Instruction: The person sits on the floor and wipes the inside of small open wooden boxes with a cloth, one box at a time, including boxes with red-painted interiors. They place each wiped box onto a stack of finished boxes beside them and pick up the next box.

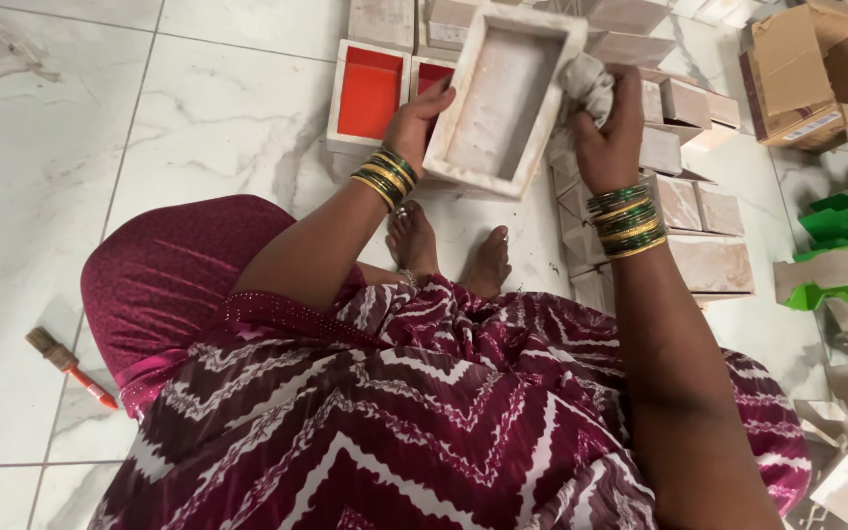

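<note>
While the left hand [416, 120] is clamping the stiff, seemingly heavy rectangular tray mould [504, 98] by its rim, the right hand [609, 132] is gripping a soft rag [583, 86] against its edge.

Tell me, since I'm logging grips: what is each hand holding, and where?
Left hand grips the white rectangular tray by its long side edge; right hand holds a bunched grey cloth against its other edge.

Seated on a marble floor [100, 128], the person grips a pale rectangular tray [503, 98] with the left hand [416, 120] at its edge, while the right hand [609, 132] presses a grey cloth [586, 83] against its rim. 2 red-lined trays [370, 93] lie beyond. A paintbrush [69, 365] lies to the left.
</note>
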`<state>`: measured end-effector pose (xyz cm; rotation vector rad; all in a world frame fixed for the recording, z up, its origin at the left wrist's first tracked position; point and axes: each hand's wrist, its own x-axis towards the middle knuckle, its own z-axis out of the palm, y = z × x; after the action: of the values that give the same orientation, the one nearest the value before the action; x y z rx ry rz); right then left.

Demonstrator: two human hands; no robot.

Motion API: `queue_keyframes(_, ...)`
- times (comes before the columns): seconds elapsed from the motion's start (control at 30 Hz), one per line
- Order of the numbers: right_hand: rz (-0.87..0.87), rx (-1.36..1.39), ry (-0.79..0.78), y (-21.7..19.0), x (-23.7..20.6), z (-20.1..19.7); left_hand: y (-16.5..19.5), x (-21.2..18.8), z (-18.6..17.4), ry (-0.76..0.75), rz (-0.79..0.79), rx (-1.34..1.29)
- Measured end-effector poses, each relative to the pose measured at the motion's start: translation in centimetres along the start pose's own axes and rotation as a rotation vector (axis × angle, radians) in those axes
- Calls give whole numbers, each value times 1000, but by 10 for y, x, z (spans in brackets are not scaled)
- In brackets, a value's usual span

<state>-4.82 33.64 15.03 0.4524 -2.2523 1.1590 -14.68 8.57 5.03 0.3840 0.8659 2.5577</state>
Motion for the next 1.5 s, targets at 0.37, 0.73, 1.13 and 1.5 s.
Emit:
queue_keyframes(0.37,-53,-238,-119,-21,-4,14,-3,6,-5,396,69,-339)
queue_keyframes(0.73,190,-476,-336,-15,-11,14,-35,9,10,415,163,54)
queue_keyframes(1.13,115,-788,-556,15,-30,19,-40,-10,-6,74,-465,758)
queue_keyframes(1.5,290,-1043,-590,89,-39,38,-121,-71,-53,-457,-992,1948)
